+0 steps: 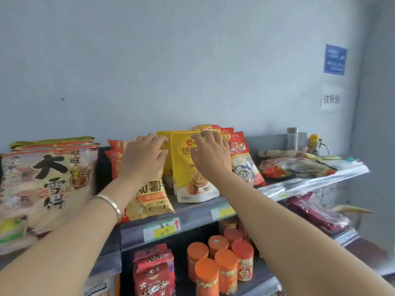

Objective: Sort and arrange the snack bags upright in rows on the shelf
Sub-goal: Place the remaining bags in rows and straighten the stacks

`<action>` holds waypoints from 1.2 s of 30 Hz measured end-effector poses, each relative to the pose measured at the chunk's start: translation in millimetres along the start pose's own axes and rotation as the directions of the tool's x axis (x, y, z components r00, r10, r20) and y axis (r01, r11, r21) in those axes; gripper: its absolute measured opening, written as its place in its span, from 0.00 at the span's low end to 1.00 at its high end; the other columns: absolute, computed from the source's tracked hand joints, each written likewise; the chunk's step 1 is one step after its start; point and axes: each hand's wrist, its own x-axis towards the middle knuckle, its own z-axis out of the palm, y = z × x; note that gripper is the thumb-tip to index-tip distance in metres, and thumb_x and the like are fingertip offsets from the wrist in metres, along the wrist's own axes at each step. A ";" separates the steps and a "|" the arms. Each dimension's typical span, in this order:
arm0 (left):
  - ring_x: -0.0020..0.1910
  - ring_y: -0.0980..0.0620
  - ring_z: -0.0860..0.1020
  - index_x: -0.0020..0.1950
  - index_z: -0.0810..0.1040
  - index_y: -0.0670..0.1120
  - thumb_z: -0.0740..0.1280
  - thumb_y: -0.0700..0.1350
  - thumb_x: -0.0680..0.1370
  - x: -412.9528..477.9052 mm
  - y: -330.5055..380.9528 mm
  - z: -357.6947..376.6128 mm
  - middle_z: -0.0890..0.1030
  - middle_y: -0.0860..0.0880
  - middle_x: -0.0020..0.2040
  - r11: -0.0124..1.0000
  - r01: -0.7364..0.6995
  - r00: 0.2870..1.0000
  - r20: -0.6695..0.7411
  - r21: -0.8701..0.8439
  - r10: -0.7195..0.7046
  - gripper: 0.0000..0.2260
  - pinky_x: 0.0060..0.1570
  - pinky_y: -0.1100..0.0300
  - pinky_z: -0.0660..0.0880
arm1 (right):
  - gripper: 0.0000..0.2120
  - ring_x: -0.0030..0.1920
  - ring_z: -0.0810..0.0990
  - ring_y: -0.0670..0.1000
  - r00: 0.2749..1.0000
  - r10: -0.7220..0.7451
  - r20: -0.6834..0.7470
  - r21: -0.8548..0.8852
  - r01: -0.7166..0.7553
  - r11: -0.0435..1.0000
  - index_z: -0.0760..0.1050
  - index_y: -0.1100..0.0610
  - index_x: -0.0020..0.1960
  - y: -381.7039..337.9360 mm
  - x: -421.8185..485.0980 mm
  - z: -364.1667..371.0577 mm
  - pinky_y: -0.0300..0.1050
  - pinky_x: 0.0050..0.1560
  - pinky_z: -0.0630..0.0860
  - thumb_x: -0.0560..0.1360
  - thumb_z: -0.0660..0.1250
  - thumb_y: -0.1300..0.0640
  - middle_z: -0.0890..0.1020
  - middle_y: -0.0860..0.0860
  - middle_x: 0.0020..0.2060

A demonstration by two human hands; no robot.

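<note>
A: The chip bag (149,201) slumps at the shelf (192,212) lip, just below the left hand (143,157). Fix that first?

B: I'd finish the pouches. The right hand (211,157) curls over the top edge of the front yellow pouch (183,167). Seat its base flat, then push it back square.

A: And the left?

B: It seems to pinch the rear yellow pouch (164,135), just behind the first. Level both tops together.

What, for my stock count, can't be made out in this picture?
Head view:
Front yellow stand-up pouch: print partly covered by the right hand.
Yellow pouches behind it: number hidden by the front one.
Green-and-yellow shelf price tag: too blurred to read.
Large beige rice-cracker bag: cut off by the left edge.
Left hand: grip unclear.
</note>
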 end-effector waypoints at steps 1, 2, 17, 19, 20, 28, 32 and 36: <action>0.53 0.41 0.77 0.58 0.77 0.45 0.65 0.46 0.77 4.8 23.7 7.1 0.80 0.45 0.52 0.999 -0.027 1.000 0.006 -0.035 0.027 0.11 0.48 0.49 0.72 | 0.18 0.68 0.65 0.58 1.000 0.021 0.019 -0.014 -0.021 1.000 0.70 0.51 0.67 22.5 -5.9 -6.5 0.54 0.62 0.65 0.78 0.59 0.51 0.72 0.52 0.65; 0.53 0.41 0.77 0.58 0.78 0.45 0.66 0.45 0.76 9.4 47.2 14.4 0.80 0.45 0.52 0.996 -0.055 0.998 0.007 -0.066 0.056 0.11 0.47 0.49 0.72 | 0.18 0.68 0.66 0.58 0.999 0.040 0.035 -0.030 -0.039 0.999 0.70 0.52 0.67 44.8 -12.1 -12.8 0.54 0.62 0.65 0.78 0.59 0.51 0.72 0.52 0.65; 0.60 0.46 0.73 0.67 0.70 0.49 0.61 0.50 0.78 79.4 277.0 173.5 0.75 0.48 0.62 0.921 -0.239 0.937 0.175 -0.308 0.302 0.18 0.54 0.52 0.70 | 0.17 0.64 0.70 0.60 0.947 0.301 0.115 -0.196 -0.275 0.941 0.69 0.53 0.65 285.5 -44.9 -30.9 0.55 0.60 0.69 0.77 0.60 0.52 0.73 0.55 0.62; 0.60 0.46 0.72 0.67 0.70 0.50 0.61 0.51 0.78 95.2 291.7 199.4 0.75 0.48 0.62 0.915 -0.223 0.936 0.189 -0.337 0.297 0.18 0.55 0.51 0.71 | 0.17 0.65 0.69 0.60 0.933 0.340 0.119 -0.224 -0.308 0.924 0.68 0.53 0.66 315.7 -39.7 -26.2 0.55 0.61 0.69 0.77 0.60 0.52 0.72 0.54 0.63; 0.61 0.46 0.72 0.67 0.69 0.50 0.61 0.51 0.78 104.0 297.8 212.3 0.75 0.48 0.62 0.910 -0.214 0.933 0.202 -0.355 0.299 0.18 0.55 0.51 0.71 | 0.18 0.65 0.69 0.60 0.922 0.365 0.125 -0.239 -0.329 0.914 0.68 0.53 0.66 330.8 -35.8 -23.6 0.55 0.61 0.68 0.77 0.61 0.52 0.72 0.54 0.64; 0.58 0.48 0.72 0.63 0.71 0.49 0.62 0.48 0.77 169.6 321.2 312.4 0.74 0.48 0.59 0.884 -0.074 0.925 0.300 -0.462 0.234 0.15 0.50 0.54 0.71 | 0.19 0.66 0.69 0.61 0.826 0.519 0.219 -0.284 -0.455 0.844 0.68 0.52 0.68 420.7 14.9 9.1 0.56 0.61 0.68 0.77 0.60 0.52 0.70 0.54 0.67; 0.59 0.46 0.73 0.66 0.70 0.49 0.62 0.48 0.77 184.2 334.9 355.0 0.73 0.46 0.62 0.888 0.028 0.898 0.402 -0.459 0.180 0.17 0.51 0.53 0.72 | 0.21 0.63 0.71 0.60 0.801 0.520 0.296 -0.314 -0.432 0.845 0.67 0.52 0.68 450.6 35.4 31.8 0.57 0.58 0.71 0.77 0.60 0.49 0.70 0.55 0.66; 0.61 0.46 0.72 0.68 0.68 0.50 0.61 0.49 0.78 197.1 338.3 387.8 0.70 0.46 0.65 0.895 0.097 0.867 0.479 -0.435 0.139 0.19 0.51 0.53 0.72 | 0.23 0.63 0.71 0.59 0.772 0.504 0.388 -0.317 -0.403 0.859 0.67 0.53 0.68 471.9 60.1 59.0 0.56 0.58 0.72 0.75 0.62 0.48 0.72 0.56 0.64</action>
